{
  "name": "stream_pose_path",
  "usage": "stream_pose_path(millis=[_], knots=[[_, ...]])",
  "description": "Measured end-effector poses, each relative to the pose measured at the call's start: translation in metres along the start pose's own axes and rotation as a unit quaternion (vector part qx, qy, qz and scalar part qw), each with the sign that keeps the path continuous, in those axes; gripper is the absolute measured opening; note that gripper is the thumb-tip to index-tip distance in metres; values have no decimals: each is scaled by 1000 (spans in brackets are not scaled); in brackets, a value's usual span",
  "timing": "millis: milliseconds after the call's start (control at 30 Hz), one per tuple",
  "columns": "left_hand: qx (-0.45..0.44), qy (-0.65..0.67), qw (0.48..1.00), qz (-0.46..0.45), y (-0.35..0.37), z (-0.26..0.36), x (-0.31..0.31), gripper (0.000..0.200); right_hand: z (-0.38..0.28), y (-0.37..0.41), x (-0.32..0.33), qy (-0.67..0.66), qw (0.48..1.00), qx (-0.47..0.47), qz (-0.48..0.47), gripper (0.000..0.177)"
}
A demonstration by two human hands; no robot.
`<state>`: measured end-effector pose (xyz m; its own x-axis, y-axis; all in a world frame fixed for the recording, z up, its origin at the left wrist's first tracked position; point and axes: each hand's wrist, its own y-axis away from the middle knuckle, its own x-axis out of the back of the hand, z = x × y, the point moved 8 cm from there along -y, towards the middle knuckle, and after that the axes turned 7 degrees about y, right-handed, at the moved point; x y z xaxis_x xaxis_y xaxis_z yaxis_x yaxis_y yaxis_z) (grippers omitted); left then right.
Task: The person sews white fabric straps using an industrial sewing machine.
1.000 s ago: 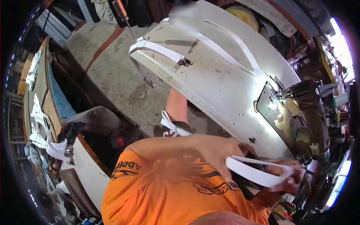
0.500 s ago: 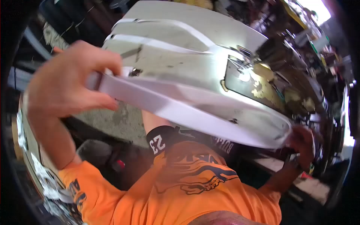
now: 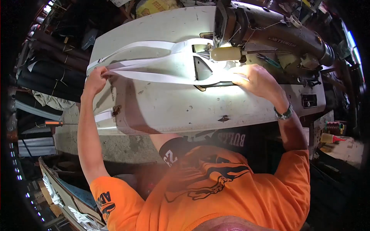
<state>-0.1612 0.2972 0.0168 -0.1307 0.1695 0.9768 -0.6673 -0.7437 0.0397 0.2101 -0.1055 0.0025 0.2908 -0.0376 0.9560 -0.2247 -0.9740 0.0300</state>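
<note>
White strap (image 3: 154,77) runs taut across the table (image 3: 173,111), stretched between your two hands. Your left hand (image 3: 94,79) is at the table's left edge, fingers closed in a pinch on the strap's end, arm reaching straight out. Your right hand (image 3: 256,79) lies palm down on the other end, just beside the plate under the machine (image 3: 269,30). Its fingers are loosely spread and press the strap onto the table rather than gripping it. The lamp lights the strap hard where it passes the plate, so you cannot tell exactly how it sits under the needle.

A second strap (image 3: 142,45) lies farther back on the table, running from the left edge in toward the machine's head and apart from the one you hold. A short strap piece with a buckle (image 3: 110,114) hangs at the near left corner, below your left hand. A screwdriver (image 3: 58,123) with an orange handle lies off the table to the left. Dark rolls (image 3: 46,73) are stacked beyond it. A wristband (image 3: 284,112) sits on your right wrist, and a small bottle (image 3: 330,138) stands on the shelf to your right.
</note>
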Motion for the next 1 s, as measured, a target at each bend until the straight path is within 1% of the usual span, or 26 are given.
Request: stream_pose_path(millis=[33, 67, 100, 133, 167, 233, 267, 300, 333, 367, 400, 433, 467, 500, 533, 567, 600, 667, 700, 733, 767, 833, 900, 933, 1000], knots=[[-1, -31, 999, 36, -6, 2, 5, 20, 0, -4, 1, -19, 1000, 15, 12, 31], [2, -52, 998, 21, -17, -21, -1, 26, 0, -8, 2, -39, 999, 30, 23, 32], [-1, -69, 996, 48, -18, -33, 2, 27, 0, -13, 3, -57, 997, 46, 33, 33], [-5, -86, 994, 74, -14, -41, 5, 28, 0, -14, 4, -63, 995, 58, 46, 33], [-10, -103, 990, 97, -9, -48, 9, 29, 5, -15, 1, -48, 997, 49, 33, 33], [38, -139, 989, 37, -1, -79, 7, 38, 15, -15, -5, -16, 999, 31, 5, 34], [67, -156, 985, 8, 3, -88, 5, 42, 6, -16, 6, -18, 999, 32, 3, 35], [50, -153, 987, -11, 8, -67, 6, 47, 1, -18, 11, -18, 999, 36, 0, 35], [35, -149, 988, -30, 15, -45, 7, 53, 8, -22, 3, 2, 996, 84, 22, 36], [23, -145, 988, -49, 25, -12, 10, 58, 7, -24, 5, 3, 998, 62, 16, 33], [-51, -88, 993, -56, 30, 45, 12, 63, 2, -24, 13, 5, 999, 43, 8, 34], [-124, -28, 990, -59, 35, 110, 11, 68, -2, -27, 14, 7, 1000, 26, 0, 39], [-199, 11, 980, -19, 45, 170, 9, 64, -2, -29, 11, 4, 1000, 30, 4, 35], [-259, 61, 964, 18, 56, 225, 2, 61, -6, -32, 8, 7, 995, 81, 55, 34], [-303, 73, 949, 46, 60, 263, -17, 62, -6, -35, -1, 9, 986, 129, 109, 33], [-293, 66, 952, 51, 63, 299, -37, 62, -7, -35, -1, 10, 978, 149, 144, 32], [-286, 60, 955, 58, 64, 322, -53, 62, -8, -35, -2, 12, 969, 168, 179, 31], [-295, 67, 950, 76, 48, 329, -79, 63, -10, -33, -2, 14, 954, 191, 231, 30], [-295, 95, 949, 63, 33, 331, -86, 66, -9, -30, 0, 14, 948, 196, 249, 30], [-295, 123, 946, 50, 18, 332, -92, 68, 3, -32, -5, -13, 968, 139, 208, 32], [-275, 137, 952, 22, 14, 335, -81, 73, 6, -31, -6, -33, 976, 112, 182, 33], [-316, 146, 937, -13, -1, 335, -81, 74, 4, -34, 2, -78, 986, 62, 131, 35], [-341, 100, 933, 55, 4, 341, -72, 66, -3, -31, 9, -72, 985, 75, 141, 36], [-351, 77, 929, 87, 11, 344, -70, 63, -6, -29, 12, -68, 980, 87, 163, 36], [-371, 16, 923, 98, 30, 351, -74, 53, -5, -30, 11, -62, 975, 105, 186, 36]])
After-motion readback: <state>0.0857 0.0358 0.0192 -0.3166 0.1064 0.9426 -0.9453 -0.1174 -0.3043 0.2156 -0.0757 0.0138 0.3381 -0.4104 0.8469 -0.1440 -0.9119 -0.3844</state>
